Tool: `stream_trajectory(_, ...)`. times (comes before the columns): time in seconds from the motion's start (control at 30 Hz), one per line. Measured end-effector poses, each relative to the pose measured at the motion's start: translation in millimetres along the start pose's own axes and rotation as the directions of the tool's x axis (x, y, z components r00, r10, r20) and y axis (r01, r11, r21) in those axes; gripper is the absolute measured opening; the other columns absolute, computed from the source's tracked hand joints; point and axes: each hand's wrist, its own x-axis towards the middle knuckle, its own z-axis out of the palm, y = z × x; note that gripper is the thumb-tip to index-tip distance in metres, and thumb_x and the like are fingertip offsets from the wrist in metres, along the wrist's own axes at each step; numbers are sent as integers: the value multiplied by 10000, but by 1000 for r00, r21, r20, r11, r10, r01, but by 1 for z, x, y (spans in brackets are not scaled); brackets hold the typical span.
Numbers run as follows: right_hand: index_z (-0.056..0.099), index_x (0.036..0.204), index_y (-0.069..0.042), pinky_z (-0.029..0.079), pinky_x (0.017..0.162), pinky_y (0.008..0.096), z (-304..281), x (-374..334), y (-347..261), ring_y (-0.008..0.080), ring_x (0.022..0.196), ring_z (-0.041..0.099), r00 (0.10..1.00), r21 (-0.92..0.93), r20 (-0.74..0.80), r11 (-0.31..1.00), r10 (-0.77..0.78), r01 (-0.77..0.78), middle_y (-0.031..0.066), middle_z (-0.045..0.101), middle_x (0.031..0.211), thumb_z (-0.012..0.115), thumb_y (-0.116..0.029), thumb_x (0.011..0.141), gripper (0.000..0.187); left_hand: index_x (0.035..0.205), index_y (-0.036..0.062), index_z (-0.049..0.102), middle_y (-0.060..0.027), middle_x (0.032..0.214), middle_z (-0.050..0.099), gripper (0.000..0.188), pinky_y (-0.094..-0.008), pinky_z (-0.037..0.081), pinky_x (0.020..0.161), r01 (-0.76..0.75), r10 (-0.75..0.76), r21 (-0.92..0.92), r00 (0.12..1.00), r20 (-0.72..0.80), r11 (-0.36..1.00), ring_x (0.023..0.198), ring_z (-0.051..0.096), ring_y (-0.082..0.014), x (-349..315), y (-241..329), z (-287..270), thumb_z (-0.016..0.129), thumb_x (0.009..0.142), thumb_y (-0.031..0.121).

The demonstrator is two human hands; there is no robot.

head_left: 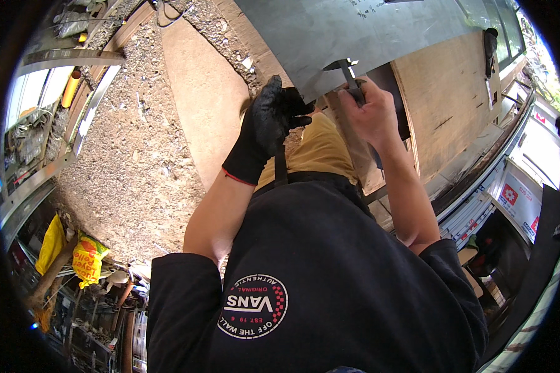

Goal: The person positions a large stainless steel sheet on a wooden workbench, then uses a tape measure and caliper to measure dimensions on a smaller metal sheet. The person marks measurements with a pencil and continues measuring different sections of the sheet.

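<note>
My left hand, in a black glove with a red cuff edge, is beside the near corner of a grey metal sheet. Its fingers are half curled and apart, and I see nothing held in them. In my bare right hand is a dark tool with a T-shaped head, which looks like a caliper. The fingers wrap around its shaft. Its head, pointed at the left and bright at the right, lies over the sheet near its edge. The palm side of the right hand is hidden.
A plywood board lies right of the metal sheet, with a dark-handled tool at its far edge. A tan board rests on the gravel ground. Yellow bags and clutter are at the lower left; wrapped panels stand at the right.
</note>
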Motion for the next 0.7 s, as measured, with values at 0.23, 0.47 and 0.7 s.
stream_trajectory(0.23,655,938,-15,508,620,395,23,-17,-23,337,670,672,992,8,125,1000,-12,12,181,668,739,703,-143,882,147,1207,-2,661,-199,1116,718,689,-495,515,931,10,-3,-116,998,63,993,1038,672,-372,3,-5,-17,353,1043,592)
stream_trajectory(0.47,665,941,-5,504,618,346,37,-21,-23,265,623,649,990,12,104,996,-91,90,157,658,727,717,-125,880,144,1228,-25,660,-226,1178,705,836,-516,481,1000,100,-22,-371,977,210,923,1103,654,-398,-1,1,-7,298,1005,695)
stream_trajectory(0.7,664,961,0,522,629,348,9,-18,-34,260,643,690,999,156,35,987,39,-45,163,693,743,717,-140,876,172,1221,-47,649,-228,1154,704,871,-538,517,939,111,1,-348,952,307,931,1071,659,-410,5,-7,-29,288,1000,715)
